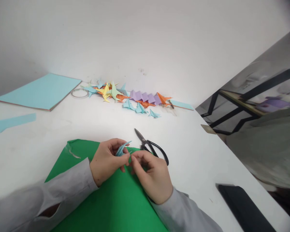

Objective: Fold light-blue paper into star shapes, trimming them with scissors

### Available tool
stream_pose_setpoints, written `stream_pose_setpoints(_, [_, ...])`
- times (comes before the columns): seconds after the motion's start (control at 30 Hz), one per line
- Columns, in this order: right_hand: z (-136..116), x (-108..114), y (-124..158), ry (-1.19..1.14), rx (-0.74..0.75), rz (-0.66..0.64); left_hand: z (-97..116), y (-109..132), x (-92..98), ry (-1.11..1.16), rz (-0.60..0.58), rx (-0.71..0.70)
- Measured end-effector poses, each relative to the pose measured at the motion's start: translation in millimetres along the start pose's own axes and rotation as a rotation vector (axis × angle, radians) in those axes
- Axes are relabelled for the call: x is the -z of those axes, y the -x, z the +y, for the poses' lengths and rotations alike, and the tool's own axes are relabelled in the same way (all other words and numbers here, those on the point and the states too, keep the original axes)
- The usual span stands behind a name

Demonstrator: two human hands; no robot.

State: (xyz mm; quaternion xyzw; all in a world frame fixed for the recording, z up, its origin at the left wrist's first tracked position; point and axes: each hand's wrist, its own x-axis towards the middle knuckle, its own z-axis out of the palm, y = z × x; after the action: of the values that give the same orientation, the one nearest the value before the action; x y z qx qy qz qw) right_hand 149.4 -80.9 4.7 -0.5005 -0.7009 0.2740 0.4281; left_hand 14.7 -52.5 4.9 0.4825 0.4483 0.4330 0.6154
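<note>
My left hand [109, 159] is closed around a small light-blue paper crane [120, 150], whose pointed folds stick out above the thumb. Close against it, my right hand [152, 172] pinches thumb and forefinger together at the crane's right side; what sits between those fingertips is too small to tell. Both hands are over a green sheet [106, 206]. Just beyond the right hand lies a pair of black-handled scissors [149, 145], its blades pointing away to the left.
Folded paper cranes [106, 91] in several colours lie along the wall, beside a purple pleated paper [145, 97]. A wire ring [80, 93], a stack of blue paper [42, 91] and a blue strip [13, 122] are leftward. A black flat object [244, 206] is at right.
</note>
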Motion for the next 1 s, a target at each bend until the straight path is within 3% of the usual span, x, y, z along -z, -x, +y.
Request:
stream_pose_setpoints(0.27, [4.7,-0.7,3.0,0.298,0.302,0.101,-0.9,0.4,-0.7,0.029,0.004,-0.006])
stream_pose_setpoints(0.73, [2.8,0.7,3.4,0.332,0.347,0.150,4.0,3.4,-1.0,0.022,0.009,0.047])
stream_pose_setpoints(1.0, [2.2,1.2,3.1,0.310,0.338,0.141,3.2,3.9,-1.2,-0.018,0.009,-0.004])
